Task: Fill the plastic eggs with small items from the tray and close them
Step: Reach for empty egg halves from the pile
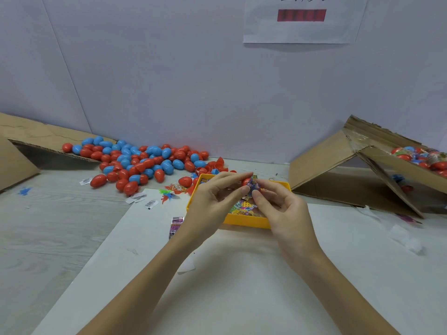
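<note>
Both hands meet right above the yellow tray (244, 222): the left hand (212, 201) pinches a red egg half (246, 182), while the right hand (283, 209) pinches what looks like a small wrapped item (254, 187) at its rim. Left of the tray, red and blue eggs (145, 160) litter the counter (60, 226).

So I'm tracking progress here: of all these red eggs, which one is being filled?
The red egg held over the yellow tray, between the left hand and right hand, with a small item at its opening. The others lie loose in the pile.
</note>
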Demonstrator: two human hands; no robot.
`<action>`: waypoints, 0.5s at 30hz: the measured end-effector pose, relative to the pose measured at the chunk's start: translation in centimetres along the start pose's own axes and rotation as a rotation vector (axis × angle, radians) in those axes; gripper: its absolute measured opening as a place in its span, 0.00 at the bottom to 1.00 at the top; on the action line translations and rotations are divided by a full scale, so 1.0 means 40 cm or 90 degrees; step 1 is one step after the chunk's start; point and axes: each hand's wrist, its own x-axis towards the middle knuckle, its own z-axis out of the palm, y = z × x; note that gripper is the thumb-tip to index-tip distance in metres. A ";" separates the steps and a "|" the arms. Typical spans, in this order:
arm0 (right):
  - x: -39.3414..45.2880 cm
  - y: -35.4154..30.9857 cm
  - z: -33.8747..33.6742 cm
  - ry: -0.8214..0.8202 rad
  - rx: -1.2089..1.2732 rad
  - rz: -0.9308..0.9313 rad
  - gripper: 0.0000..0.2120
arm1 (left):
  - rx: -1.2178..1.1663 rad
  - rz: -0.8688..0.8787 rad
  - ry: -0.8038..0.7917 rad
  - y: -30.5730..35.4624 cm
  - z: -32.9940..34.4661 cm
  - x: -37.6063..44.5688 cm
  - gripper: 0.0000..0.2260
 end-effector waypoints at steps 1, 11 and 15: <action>0.002 0.000 -0.002 0.003 -0.009 -0.006 0.12 | -0.007 -0.011 -0.010 0.001 0.001 0.000 0.15; 0.004 0.002 0.001 0.005 -0.007 0.024 0.13 | -0.064 -0.075 0.043 -0.002 -0.002 0.002 0.12; 0.006 0.007 -0.002 0.028 -0.022 0.011 0.09 | -0.026 -0.060 0.002 -0.007 -0.003 0.001 0.14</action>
